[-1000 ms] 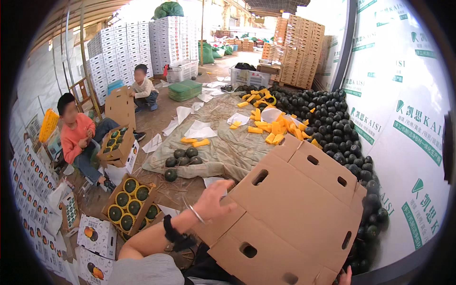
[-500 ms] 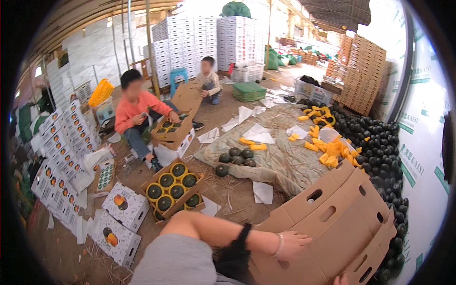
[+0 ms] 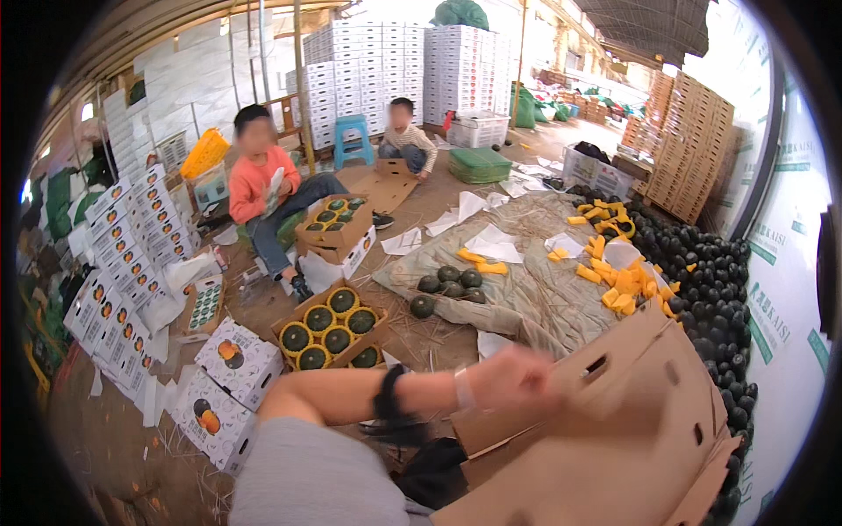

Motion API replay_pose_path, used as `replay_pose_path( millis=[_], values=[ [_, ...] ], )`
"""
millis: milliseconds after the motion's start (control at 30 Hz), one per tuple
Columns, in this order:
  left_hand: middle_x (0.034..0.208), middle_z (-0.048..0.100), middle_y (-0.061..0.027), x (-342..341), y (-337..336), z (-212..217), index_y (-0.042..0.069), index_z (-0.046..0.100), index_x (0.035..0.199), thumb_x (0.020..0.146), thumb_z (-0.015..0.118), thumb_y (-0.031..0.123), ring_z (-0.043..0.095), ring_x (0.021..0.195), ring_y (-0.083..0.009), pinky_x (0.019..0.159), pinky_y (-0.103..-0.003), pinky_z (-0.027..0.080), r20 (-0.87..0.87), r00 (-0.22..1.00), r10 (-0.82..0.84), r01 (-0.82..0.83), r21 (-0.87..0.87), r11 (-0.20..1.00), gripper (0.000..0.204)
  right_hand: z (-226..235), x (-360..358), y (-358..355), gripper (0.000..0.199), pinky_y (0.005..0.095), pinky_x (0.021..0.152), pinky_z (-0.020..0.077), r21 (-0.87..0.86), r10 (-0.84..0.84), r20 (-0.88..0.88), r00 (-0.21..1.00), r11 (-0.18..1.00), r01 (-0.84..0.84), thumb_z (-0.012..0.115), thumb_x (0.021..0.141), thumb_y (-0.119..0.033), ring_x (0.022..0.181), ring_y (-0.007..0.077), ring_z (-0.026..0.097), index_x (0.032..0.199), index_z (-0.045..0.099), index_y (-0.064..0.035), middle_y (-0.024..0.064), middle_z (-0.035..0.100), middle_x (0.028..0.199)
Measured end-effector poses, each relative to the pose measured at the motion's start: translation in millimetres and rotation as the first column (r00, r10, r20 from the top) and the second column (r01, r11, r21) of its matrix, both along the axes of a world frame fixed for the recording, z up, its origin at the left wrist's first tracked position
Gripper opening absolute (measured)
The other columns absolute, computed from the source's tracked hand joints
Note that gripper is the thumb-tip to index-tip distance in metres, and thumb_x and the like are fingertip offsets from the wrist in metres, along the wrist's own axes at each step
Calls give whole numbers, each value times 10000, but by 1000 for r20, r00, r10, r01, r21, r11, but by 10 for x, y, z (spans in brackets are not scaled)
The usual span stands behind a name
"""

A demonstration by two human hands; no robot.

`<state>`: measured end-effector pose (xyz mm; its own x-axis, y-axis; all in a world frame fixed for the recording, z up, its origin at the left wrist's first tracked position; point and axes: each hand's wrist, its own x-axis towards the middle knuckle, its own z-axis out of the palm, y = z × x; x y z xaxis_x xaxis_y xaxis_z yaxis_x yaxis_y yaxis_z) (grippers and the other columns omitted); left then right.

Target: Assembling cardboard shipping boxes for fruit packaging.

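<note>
A stack of flattened brown cardboard boxes [image 3: 526,500] with oval hand holes lies low in front of me on the right. The top sheet is tilted and partly smeared by motion. My left hand [image 3: 513,379] is above the stack's left edge, its fingers blurred and seemingly curled; whether they grip anything does not show. A pale band circles that wrist, and a black band [image 3: 386,408] sits higher on the forearm. My right hand is out of sight. Left of my arm is an open carton [image 3: 373,337] of dark green squashes [image 3: 336,339] in yellow foam nets.
Printed white cartons [image 3: 210,421] lie at the left. Loose squashes [image 3: 450,289] and yellow foam nets [image 3: 618,280] rest on a tarp [image 3: 544,307]. A squash heap [image 3: 702,263] lines the right wall. Ahead, one person [image 3: 263,188] sits by a carton; another [image 3: 406,145] crouches behind.
My left hand has come up off the cardboard and moved leftward. The top sheet has shifted and tilted. My right hand's fingertips have left the view. The seated person's hand has left the carton.
</note>
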<state>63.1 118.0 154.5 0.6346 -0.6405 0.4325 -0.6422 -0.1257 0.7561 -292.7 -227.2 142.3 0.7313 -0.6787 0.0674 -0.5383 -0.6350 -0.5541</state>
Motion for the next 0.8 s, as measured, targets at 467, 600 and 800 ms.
replay_pose_path(
  millis=[467,600,800],
  values=[
    [1051,442,-135,-630,-133,-300,21,533,913,757,641,165,461,1006,-267,898,-377,413,638,766,79,-111,9,994,238,-73,709,880,512,478,943,341,-674,278,205,938,735,-70,621,842,-276,1144,401,396,1237,459,6,216,432,1269],
    [1009,596,-182,-735,-427,-398,14,577,968,701,641,173,603,940,-294,732,-382,503,66,838,-542,268,816,513,318,118,1013,867,494,455,864,407,-59,675,-425,603,644,-763,550,666,-18,1044,419,463,1158,504,-6,244,506,1109],
    [889,650,-135,-539,-383,18,60,593,1010,706,626,123,616,858,-325,737,-411,495,-54,692,-720,485,774,408,312,186,1058,752,403,443,822,444,213,783,-505,364,522,-826,568,711,-44,930,413,537,1106,511,17,237,564,1026]
  ],
)
